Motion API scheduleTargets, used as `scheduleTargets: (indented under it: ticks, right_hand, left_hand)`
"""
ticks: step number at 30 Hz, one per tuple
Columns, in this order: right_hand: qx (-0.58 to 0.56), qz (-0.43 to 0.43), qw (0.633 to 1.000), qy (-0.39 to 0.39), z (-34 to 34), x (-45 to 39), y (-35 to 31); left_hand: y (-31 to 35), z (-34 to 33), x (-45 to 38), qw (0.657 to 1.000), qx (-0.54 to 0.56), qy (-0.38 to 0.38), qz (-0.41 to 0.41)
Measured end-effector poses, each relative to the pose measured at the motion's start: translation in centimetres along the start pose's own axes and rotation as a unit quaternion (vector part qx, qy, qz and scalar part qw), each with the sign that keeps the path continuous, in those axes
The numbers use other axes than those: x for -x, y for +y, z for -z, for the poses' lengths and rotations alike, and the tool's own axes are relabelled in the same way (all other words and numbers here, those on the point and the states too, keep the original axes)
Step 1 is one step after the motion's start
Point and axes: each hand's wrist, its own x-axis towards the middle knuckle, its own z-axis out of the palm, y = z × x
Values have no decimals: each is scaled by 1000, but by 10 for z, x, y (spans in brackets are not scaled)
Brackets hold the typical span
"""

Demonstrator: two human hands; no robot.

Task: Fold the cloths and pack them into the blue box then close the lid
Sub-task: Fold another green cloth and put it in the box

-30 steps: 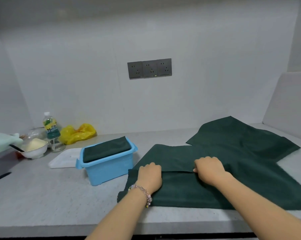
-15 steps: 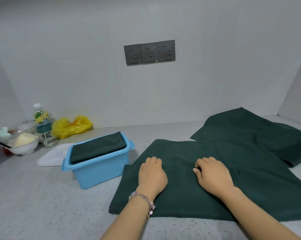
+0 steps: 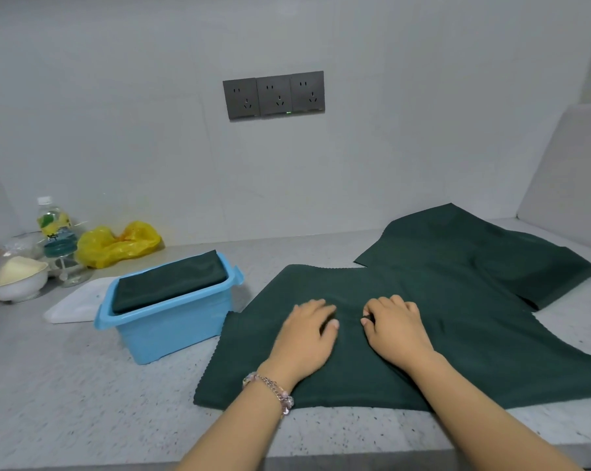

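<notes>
Two hands side by side on the dark green cloth [image 3: 372, 362]: left hand [image 3: 307, 331] pressing flat, right hand [image 3: 396, 329] pinching fabric, blue box [image 3: 171, 321] just left.

Pale wall [image 3: 117, 113] — grey sockets [image 3: 273, 95] — speckled counter [image 3: 66, 385].

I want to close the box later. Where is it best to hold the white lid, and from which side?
Probably by the near-left long edge of the white lid, coming from the left. It lies flat on the counter behind the blue box, which hides its right end; a bowl crowds the far left. Slide fingers under that free edge.
</notes>
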Motion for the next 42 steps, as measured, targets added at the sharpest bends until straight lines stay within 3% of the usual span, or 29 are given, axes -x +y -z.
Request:
scheduleTargets:
  ticks: [2,4,12,20,25,28,30,33,36,42]
  right_hand:
    - [-4,-2,1000,-5,0,-1,-1]
    - [8,0,1000,-14,2,0,0]
    - [45,-22,998,-27,22,14,62]
    - [76,-129,988,-26,39,27,119]
    - [99,-202,974,-36,46,34,120]
    - [151,-152,977,-23,47,31,100]
    - [108,-97,989,-6,44,26,78]
    - [2,-22,999,-42,34,18,41]
    - [-25,-8,995,-96,25,15,23]
    - [-28,-11,997,-66,7,14,21]
  left_hand:
    - [1,-6,-1,992,-65,-107,13]
    - [-2,-7,-3,984,-102,-143,20]
    - [-3,-3,-2,980,-119,-157,27]
    - [-1,-4,-2,980,-123,-156,27]
    - [0,-5,-2,979,-125,-158,29]
    - [2,-5,-2,980,-125,-153,32]
    - [6,-6,-3,980,-123,-152,32]
    - [8,-4,-5,979,-116,-164,32]
    - [10,7,-15,977,-106,-184,31]
    - [2,15,-72,985,-118,-120,24]
